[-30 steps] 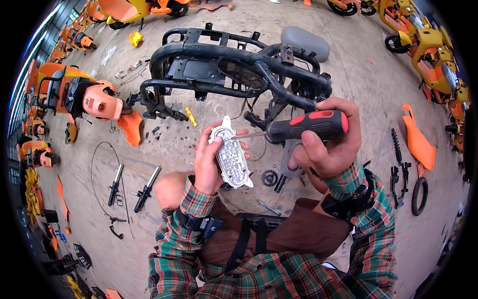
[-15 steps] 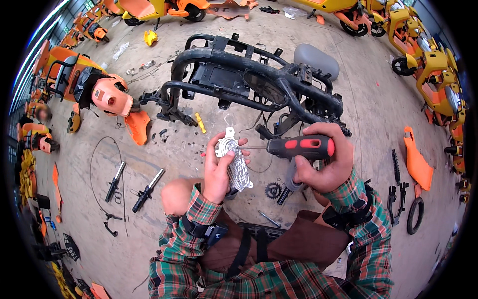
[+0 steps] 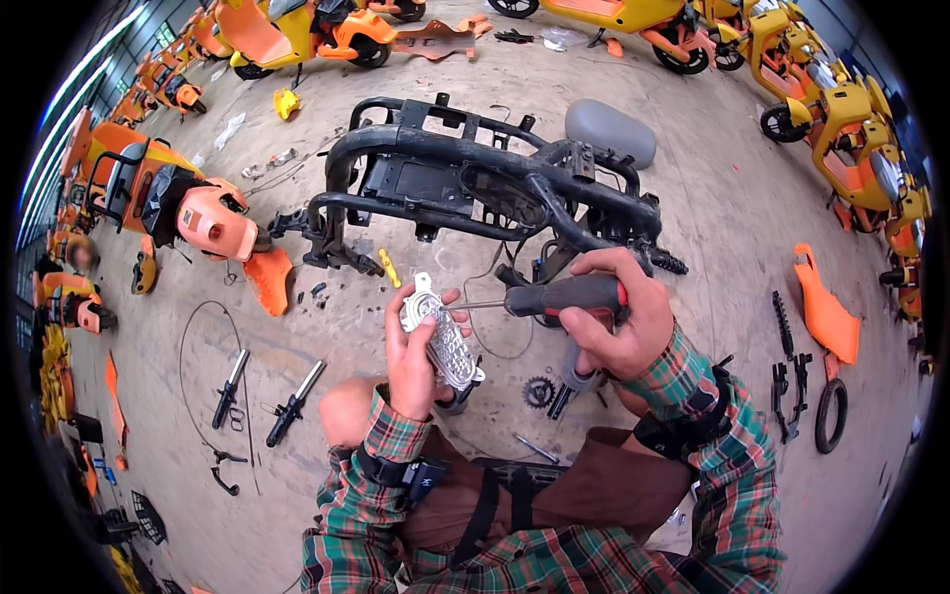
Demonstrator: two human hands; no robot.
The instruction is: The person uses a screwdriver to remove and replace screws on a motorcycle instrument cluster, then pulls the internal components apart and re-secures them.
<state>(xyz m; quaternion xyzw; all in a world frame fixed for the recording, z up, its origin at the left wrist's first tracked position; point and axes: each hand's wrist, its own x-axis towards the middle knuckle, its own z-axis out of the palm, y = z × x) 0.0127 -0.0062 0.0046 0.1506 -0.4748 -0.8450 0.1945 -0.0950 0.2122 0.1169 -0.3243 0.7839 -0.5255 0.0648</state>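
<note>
My left hand (image 3: pixel 408 361) grips a silvery, oval lamp unit (image 3: pixel 450 346) with a patterned face and mounting tabs at its ends. My thumb presses on its face and the fingers sit behind it. A screwdriver (image 3: pixel 566 296) with a black and red handle is in my right hand (image 3: pixel 633 322), fingers wrapped round the handle. Its thin shaft runs left to the upper edge of the lamp unit; the tip's exact contact is too small to make out. Just beyond my hands lies a black scooter frame (image 3: pixel 435 148).
A grey rounded piece (image 3: pixel 612 134) lies behind the frame. Two fork tubes (image 3: pixel 295 401), a small gear (image 3: pixel 539 392), a black ring (image 3: pixel 831 416) and an orange panel (image 3: pixel 826 307) are on the concrete floor. An orange scooter (image 3: pixel 213 223) stands left; several yellow scooters (image 3: pixel 846 139) line the right.
The screwdriver handle has turned, so its red inserts now mostly face away. In the picture, both hands, lamp unit and screwdriver sit slightly lower and further left, as the view has shifted.
</note>
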